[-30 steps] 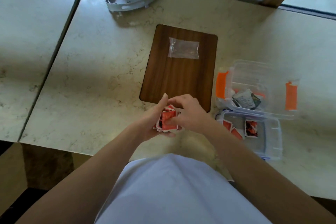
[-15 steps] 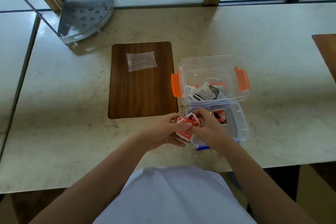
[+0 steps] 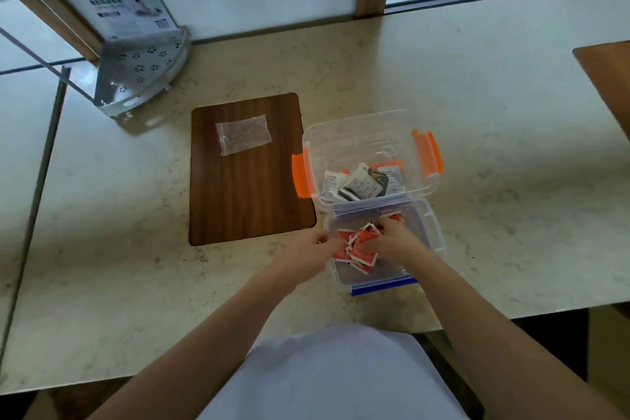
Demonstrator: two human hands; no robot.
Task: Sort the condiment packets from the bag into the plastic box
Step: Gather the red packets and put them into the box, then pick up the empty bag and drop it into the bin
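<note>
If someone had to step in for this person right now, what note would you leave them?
Left hand: at the near tray's left edge, fingertips on the red packets; grip unclear.
Right hand: inside the near tray, resting on the same red pile.
Clear box with orange latches: holds white and dark packets at its near side.
Bag: lies flat on the wooden board, looks emptied.
Done: packets are out of the bag, red ones in the tray, others in the box.
Left: settle the red pile, then withdraw both hands.
</note>
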